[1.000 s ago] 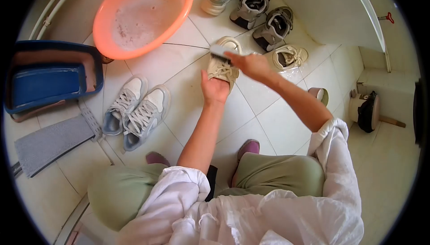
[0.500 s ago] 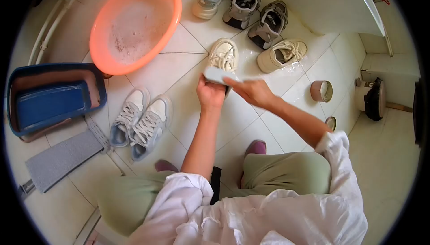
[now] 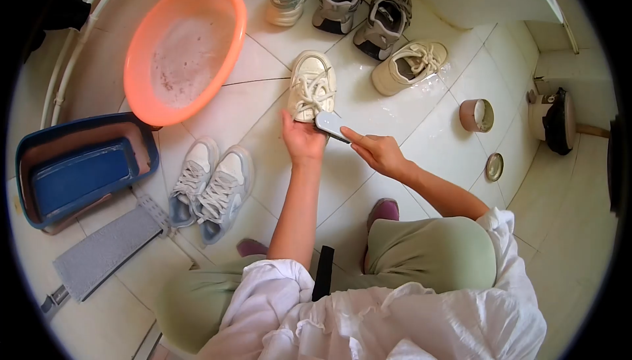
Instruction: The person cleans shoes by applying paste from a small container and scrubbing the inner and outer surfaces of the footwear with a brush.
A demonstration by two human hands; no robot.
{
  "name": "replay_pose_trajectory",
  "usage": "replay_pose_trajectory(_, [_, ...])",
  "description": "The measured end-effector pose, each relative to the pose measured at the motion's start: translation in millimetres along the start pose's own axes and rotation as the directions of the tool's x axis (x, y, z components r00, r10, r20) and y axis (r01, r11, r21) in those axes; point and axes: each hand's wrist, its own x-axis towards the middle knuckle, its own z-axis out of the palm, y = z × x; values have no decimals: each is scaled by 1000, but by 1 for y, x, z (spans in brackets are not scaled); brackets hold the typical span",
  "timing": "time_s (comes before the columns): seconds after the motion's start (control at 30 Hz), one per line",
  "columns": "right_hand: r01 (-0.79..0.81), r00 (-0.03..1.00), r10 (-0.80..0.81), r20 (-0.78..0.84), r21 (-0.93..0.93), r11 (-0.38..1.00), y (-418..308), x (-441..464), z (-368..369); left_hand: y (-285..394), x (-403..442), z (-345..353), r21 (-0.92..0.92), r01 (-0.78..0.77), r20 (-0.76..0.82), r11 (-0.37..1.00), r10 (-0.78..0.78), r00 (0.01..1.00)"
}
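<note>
A cream lace-up sneaker (image 3: 312,86) points away from me, its loose laces on top. My left hand (image 3: 303,137) holds it at the heel end, palm up and thumb out to the left; its other fingers are hidden by the shoe and brush. Closed around a brush with a pale grey back (image 3: 333,125) is my right hand (image 3: 380,153), index finger along the handle. The brush lies over the shoe's heel opening, close to my left palm, with its bristle side turned down. A matching cream sneaker (image 3: 409,67) rests on wet tiles to the right.
An orange basin (image 3: 235,44) with cloudy water stands at the upper left, above a blue tub (image 3: 87,119). White-and-grey sneakers (image 3: 222,192) and a flat mop (image 3: 108,252) lie left. Several shoes line the back. An open tin (image 3: 472,115) and its lid (image 3: 494,167) sit right.
The brush has moved from across the laces down to the heel end, its handle now slanting toward lower right. My right hand has come down with it, and my left thumb has spread outward.
</note>
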Motion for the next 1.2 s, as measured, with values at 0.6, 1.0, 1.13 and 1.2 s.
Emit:
replay_pose_trajectory(0.6, [-148,986,112,-121,-354,923,35,111,-14,-4,26,-4,190,48,41,981,-57,998])
replay_pose_trajectory(1.0, [-147,989,125,-76,-502,852,25,156,-16,-7,22,-11,149,23,-11,989,-21,1000])
replay_pose_trajectory(1.13, [138,983,-52,175,-524,841,6,113,8,-9,28,-20,144,23,-79,989,-12,997])
replay_pose_trajectory(1.2, [94,966,87,243,-643,760,-2,133,-12,-14,24,-27,161,-10,8,987,9,1000])
